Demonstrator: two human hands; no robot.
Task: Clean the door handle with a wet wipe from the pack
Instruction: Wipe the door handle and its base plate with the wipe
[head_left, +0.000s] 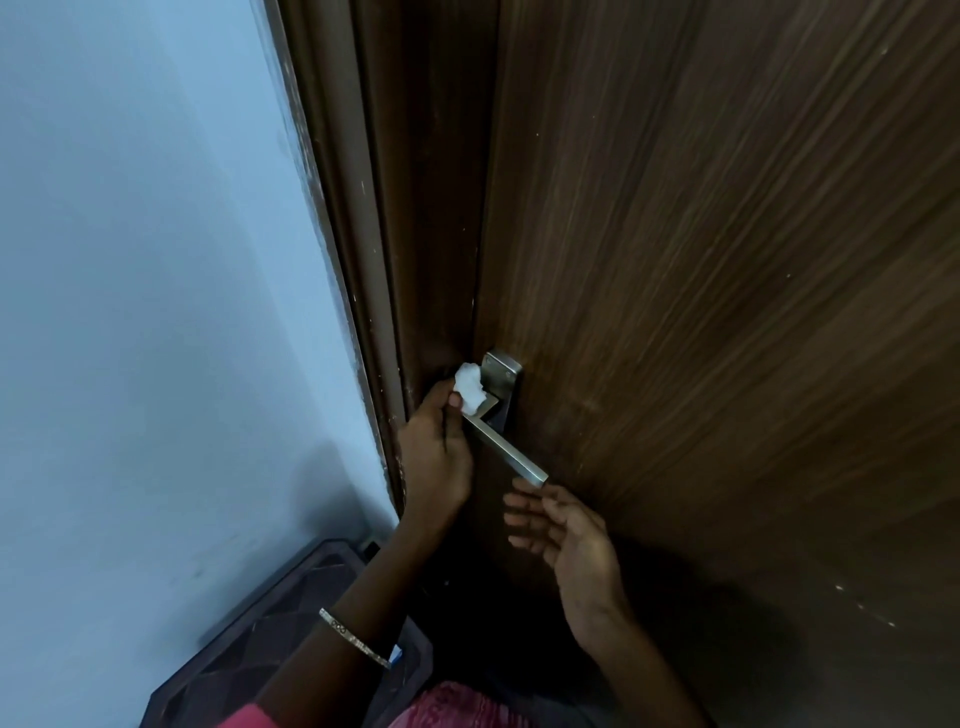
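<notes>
The door (727, 260) is dark brown with fine streaked wood grain, and the door frame (363, 208) a plainer brown. The wall (130, 260) is pale blue. The door handle (506, 454) is brushed silver, the wet wipe (469, 387) white, the bangle (353, 638) silver, and the mat (249, 649) dark with a diamond pattern.

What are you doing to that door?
A person is wiping the metal door handle. The left hand pinches a crumpled white wipe and presses it against the handle where it meets its plate on the brown door. The right hand is open just under the handle's free end, holding nothing.
</notes>
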